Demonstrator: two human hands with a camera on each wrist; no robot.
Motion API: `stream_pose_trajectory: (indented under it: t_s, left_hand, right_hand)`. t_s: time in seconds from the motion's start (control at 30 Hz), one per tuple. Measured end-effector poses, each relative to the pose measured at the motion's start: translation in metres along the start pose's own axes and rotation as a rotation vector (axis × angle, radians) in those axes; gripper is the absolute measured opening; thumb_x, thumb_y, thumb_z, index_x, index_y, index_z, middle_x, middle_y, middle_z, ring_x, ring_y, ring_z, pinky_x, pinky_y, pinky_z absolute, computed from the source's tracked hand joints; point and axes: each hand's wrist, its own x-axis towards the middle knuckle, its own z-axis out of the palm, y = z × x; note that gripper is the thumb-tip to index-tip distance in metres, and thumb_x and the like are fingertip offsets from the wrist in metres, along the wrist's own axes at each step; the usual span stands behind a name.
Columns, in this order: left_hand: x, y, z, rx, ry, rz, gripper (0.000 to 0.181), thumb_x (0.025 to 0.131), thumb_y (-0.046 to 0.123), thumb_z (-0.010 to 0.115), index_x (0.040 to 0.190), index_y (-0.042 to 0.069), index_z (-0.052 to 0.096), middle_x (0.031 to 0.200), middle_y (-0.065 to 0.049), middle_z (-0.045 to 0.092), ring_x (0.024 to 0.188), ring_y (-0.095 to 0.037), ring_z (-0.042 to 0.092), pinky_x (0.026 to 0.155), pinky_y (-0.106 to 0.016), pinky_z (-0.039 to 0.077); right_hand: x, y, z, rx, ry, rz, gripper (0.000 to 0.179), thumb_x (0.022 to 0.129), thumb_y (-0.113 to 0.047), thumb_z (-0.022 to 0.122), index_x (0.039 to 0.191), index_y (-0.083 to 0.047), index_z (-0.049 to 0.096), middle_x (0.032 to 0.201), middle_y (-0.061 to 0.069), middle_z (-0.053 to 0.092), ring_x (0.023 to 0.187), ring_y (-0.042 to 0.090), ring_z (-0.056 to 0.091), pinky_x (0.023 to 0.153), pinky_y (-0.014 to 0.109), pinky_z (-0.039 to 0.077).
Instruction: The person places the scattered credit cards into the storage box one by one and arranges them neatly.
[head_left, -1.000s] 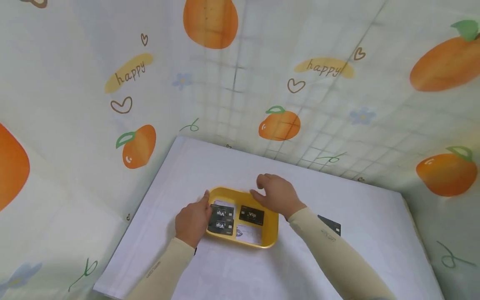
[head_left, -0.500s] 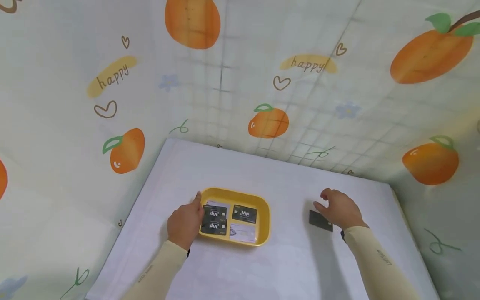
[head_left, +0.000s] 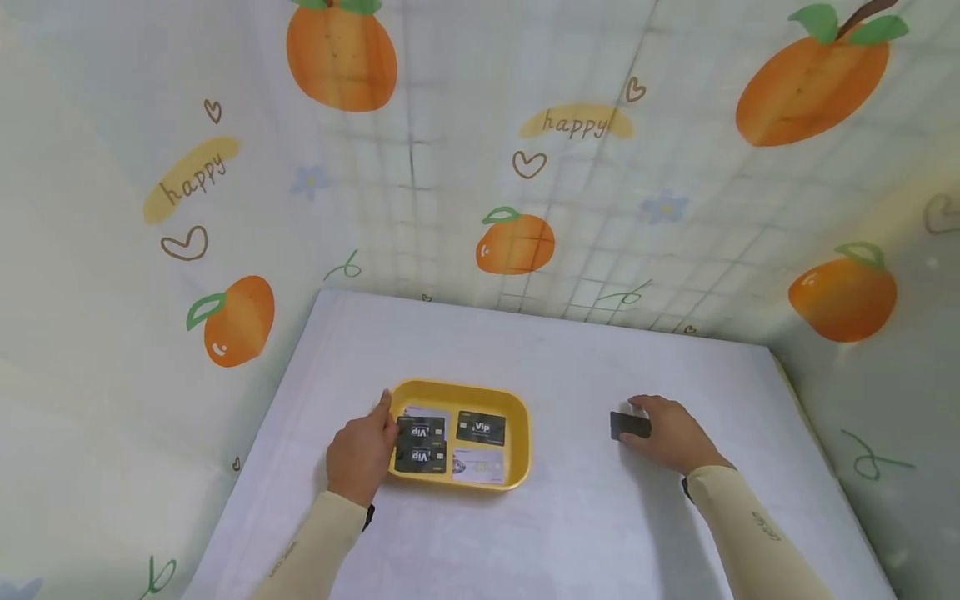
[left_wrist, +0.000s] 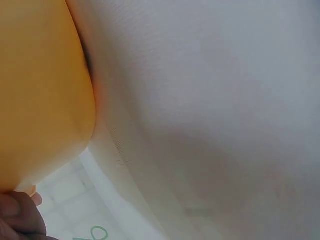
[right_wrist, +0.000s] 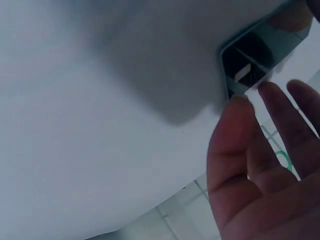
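My left hand [head_left: 360, 454] grips the left side of a shallow yellow tray [head_left: 517, 400], its thumb along the rim. Curled fingers [left_wrist: 20, 215] show at the tray's wall [left_wrist: 45, 90] in the left wrist view. Inside the tray lie several cards: two overlapping black "Vip" cards [head_left: 420, 458] on the left, partly over a white card, another black "Vip" card [head_left: 482, 427] and a white card [head_left: 478, 467] on the right. My right hand [head_left: 675, 433] pinches a black card [head_left: 624, 424] by opposite edges, close over the table. Fingertips meet its edge in the right wrist view.
A white-covered table [head_left: 570, 517] carries the tray and cards. Pale curtains [head_left: 450, 167] printed with oranges, hearts and "happy" stand behind and at both sides. The table's right edge [head_left: 817, 458] runs near the right-hand curtain.
My right hand has moved from above the tray to the right, down to the black card on the table, and now holds it; the card has turned. The left hand stays on the tray.
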Motion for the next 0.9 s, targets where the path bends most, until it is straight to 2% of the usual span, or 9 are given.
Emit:
stream_pose_trajectory:
  t_s: [0.17,0.5,0.6,0.7,0.8,0.9]
  left_hand:
    - [-0.006,0.01,0.006,-0.006,-0.013,0.0,0.054,0.103,0.026,0.071,0.155,0.02,0.057,0.051,0.004,0.04,0.041,-0.014,0.037,0.041,-0.032,0.031]
    - [-0.017,0.046,0.018,0.012,-0.063,0.048,0.054,0.104,0.027,0.068,0.156,0.02,0.055,0.049,0.006,0.039,0.04,-0.012,0.036,0.039,-0.03,0.031]
    - [-0.02,0.056,0.024,0.024,-0.048,0.073,0.052,0.104,0.027,0.067,0.155,0.02,0.057,0.048,0.006,0.038,0.039,-0.012,0.035,0.039,-0.03,0.03]
    - [-0.024,0.067,0.029,0.026,-0.044,0.094,0.051,0.103,0.027,0.067,0.153,0.019,0.059,0.048,0.007,0.037,0.039,-0.012,0.034,0.038,-0.03,0.028]
    - [-0.03,0.078,0.033,0.024,-0.059,0.111,0.051,0.103,0.027,0.067,0.153,0.017,0.059,0.047,0.008,0.036,0.039,-0.011,0.033,0.038,-0.03,0.028]
    - [-0.036,0.089,0.037,0.025,-0.079,0.119,0.052,0.103,0.027,0.067,0.153,0.015,0.059,0.046,0.009,0.035,0.039,-0.01,0.033,0.037,-0.029,0.028]
  right_hand:
    - [-0.009,-0.001,-0.003,0.029,0.011,-0.018,0.061,0.088,-0.025,0.086,0.138,0.0,0.064,0.134,0.023,0.066,0.12,0.044,0.062,0.1,0.062,0.048]
    - [-0.02,0.004,-0.004,0.051,0.072,-0.082,0.053,0.087,-0.017,0.086,0.134,-0.001,0.067,0.13,0.019,0.07,0.12,0.044,0.064,0.103,0.061,0.046]
    - [-0.022,0.004,-0.004,0.032,0.07,-0.055,0.053,0.088,-0.017,0.086,0.135,-0.001,0.067,0.131,0.019,0.069,0.122,0.044,0.062,0.104,0.061,0.045]
    - [-0.024,0.002,-0.004,0.021,0.043,0.012,0.056,0.091,-0.021,0.084,0.139,-0.002,0.063,0.132,0.02,0.067,0.124,0.043,0.061,0.105,0.062,0.045]
    - [-0.029,-0.001,-0.003,0.018,0.015,0.079,0.062,0.092,-0.028,0.084,0.143,-0.003,0.059,0.131,0.021,0.066,0.122,0.042,0.06,0.104,0.063,0.045]
    - [-0.035,-0.002,0.0,0.01,0.023,0.095,0.066,0.092,-0.033,0.083,0.145,-0.002,0.056,0.127,0.02,0.067,0.118,0.04,0.061,0.102,0.063,0.046]
